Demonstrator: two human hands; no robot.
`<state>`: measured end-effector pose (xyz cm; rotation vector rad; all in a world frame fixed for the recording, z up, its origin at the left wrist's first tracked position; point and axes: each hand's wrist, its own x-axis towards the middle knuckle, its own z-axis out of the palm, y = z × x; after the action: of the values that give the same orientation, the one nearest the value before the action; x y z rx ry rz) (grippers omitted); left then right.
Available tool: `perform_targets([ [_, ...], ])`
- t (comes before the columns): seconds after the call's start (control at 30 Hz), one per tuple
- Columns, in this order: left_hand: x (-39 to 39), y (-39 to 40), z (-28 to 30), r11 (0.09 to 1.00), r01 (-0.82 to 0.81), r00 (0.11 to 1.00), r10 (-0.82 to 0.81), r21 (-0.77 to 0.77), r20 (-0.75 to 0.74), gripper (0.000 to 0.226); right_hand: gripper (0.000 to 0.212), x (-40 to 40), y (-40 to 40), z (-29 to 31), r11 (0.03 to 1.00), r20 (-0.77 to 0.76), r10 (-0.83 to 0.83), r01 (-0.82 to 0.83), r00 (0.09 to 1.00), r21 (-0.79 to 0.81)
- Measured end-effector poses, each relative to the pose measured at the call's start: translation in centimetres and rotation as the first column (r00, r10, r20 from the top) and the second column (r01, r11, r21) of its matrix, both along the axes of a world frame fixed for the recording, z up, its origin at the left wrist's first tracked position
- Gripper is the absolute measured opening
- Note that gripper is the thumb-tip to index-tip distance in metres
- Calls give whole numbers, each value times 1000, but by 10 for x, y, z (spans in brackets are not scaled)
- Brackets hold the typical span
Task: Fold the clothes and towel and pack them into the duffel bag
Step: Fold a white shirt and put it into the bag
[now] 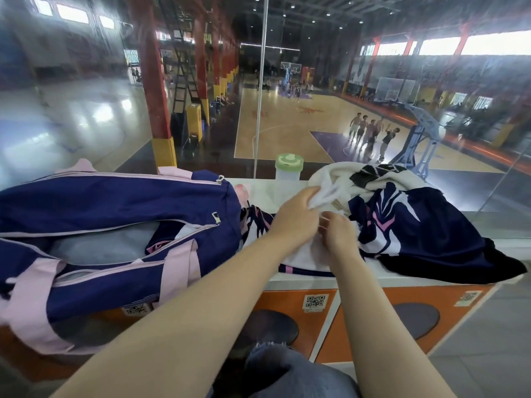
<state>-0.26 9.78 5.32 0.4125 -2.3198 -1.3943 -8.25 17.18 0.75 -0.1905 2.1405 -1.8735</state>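
A navy duffel bag [115,202] with pink straps lies unzipped on the left of the white ledge, its grey lining showing. To its right sits a heap of clothes: a white towel [339,173] on top and a navy jersey [425,234] with white and pink markings spreading toward the right. My left hand [298,214] pinches a white edge of the towel and lifts it. Just beside it, my right hand [339,234] grips white cloth lower down. Part of a second patterned garment [258,222] lies under my wrists.
A clear bottle with a green lid [288,168] stands behind the clothes against the glass pane. The white ledge [316,275] tops orange lockers with QR stickers. Beyond the glass is a basketball court with several people. My knee is at the bottom.
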Motion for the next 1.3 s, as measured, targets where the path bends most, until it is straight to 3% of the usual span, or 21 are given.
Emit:
perform_targets([
  [0.1, -11, 13, -15, 995, 66, 998, -65, -70, 23, 54, 42, 0, 15, 10, 977, 91, -128, 141, 988, -158],
  [0.2, -21, 21, -26, 988, 137, 987, -130, -67, 90, 51, 30, -3, 25, 8, 953, 145, -94, 131, 985, -272],
  [0.27, -24, 25, -30, 980, 200, 971, -196, -18, 136, 58, 16, -4, 28, 7, 952, 158, -47, 92, 986, -292],
  [0.33, -25, 25, -30, 963, 215, 964, -235, 163, 122, 61, 12, -7, 30, 7, 955, 154, -18, 63, 988, -291],
  [0.4, -28, 18, -23, 900, 154, 984, -178, 408, 23, 56, 18, -8, 32, 4, 966, 80, 25, -4, 996, -258],
  [0.47, -30, 7, -14, 847, 43, 996, 6, 530, -90, 49, 20, -9, 33, -1, 986, -4, 65, -64, 998, -151],
  [0.53, -31, -8, -10, 853, -100, 977, 181, 512, -111, 48, 30, -6, 32, -2, 997, -103, 63, -58, 993, 50],
  [0.63, -25, -28, -16, 866, -290, 954, 296, 406, 51, 55, 53, -5, 33, -2, 971, -233, 71, -14, 970, 239],
  [0.77, -9, -37, -30, 931, -331, 914, 276, 152, 298, 50, 63, -5, 31, -2, 926, -306, 137, -12, 942, 377],
  [0.87, -8, -33, -33, 961, -251, 906, 191, 116, 377, 42, 69, -7, 32, -5, 887, -359, 133, 51, 924, 459],
  [1.0, -14, -35, -35, 930, -237, 930, 133, 281, 343, 50, 68, -7, 33, -11, 822, -363, 171, 70, 916, 566],
  [1.13, -19, -36, -36, 775, -188, 970, 51, 604, 237, 61, 55, -7, 32, -15, 818, -364, 181, 66, 914, 571],
  [1.2, -20, -30, -34, 742, -157, 976, 13, 652, 220, 57, 52, -8, 32, -17, 818, -371, 182, 69, 910, 571],
  [1.3, -20, -20, -35, 776, -120, 978, -16, 619, 210, 58, 50, -8, 32, -18, 814, -364, 189, 61, 912, 577],
])
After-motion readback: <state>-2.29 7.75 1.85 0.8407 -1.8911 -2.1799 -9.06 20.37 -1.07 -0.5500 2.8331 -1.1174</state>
